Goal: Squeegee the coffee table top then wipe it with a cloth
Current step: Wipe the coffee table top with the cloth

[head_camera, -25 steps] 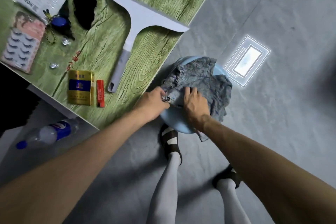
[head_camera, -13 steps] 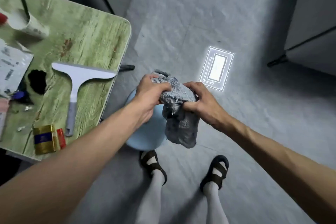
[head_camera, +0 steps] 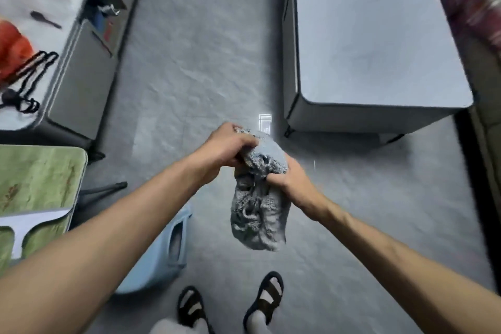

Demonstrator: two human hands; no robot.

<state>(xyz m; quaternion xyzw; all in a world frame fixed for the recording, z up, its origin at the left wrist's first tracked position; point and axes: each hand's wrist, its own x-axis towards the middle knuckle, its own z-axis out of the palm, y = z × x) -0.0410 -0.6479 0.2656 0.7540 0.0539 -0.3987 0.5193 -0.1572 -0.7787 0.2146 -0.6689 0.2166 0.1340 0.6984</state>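
A grey cloth [head_camera: 259, 214] hangs bunched in mid-air over the floor, gripped at its top by both hands. My left hand [head_camera: 226, 148] clutches the upper left of the cloth; my right hand [head_camera: 291, 180] grips its right side. The grey-topped coffee table [head_camera: 374, 35] stands ahead at the upper right, apart from my hands. The white squeegee [head_camera: 29, 221] lies on the green wood-grain table [head_camera: 40, 176] at the left edge, only partly in view.
A light blue stool [head_camera: 162, 255] stands on the floor below my left forearm. A grey cabinet [head_camera: 81, 68] with an orange bag and black cords sits at the upper left. A red patterned sofa [head_camera: 474, 0] lies beyond the coffee table. My sandalled feet [head_camera: 230, 304] show at the bottom.
Both hands lifted the cloth off the blue stool and carried it forward. The view swung from the green table toward the coffee table.
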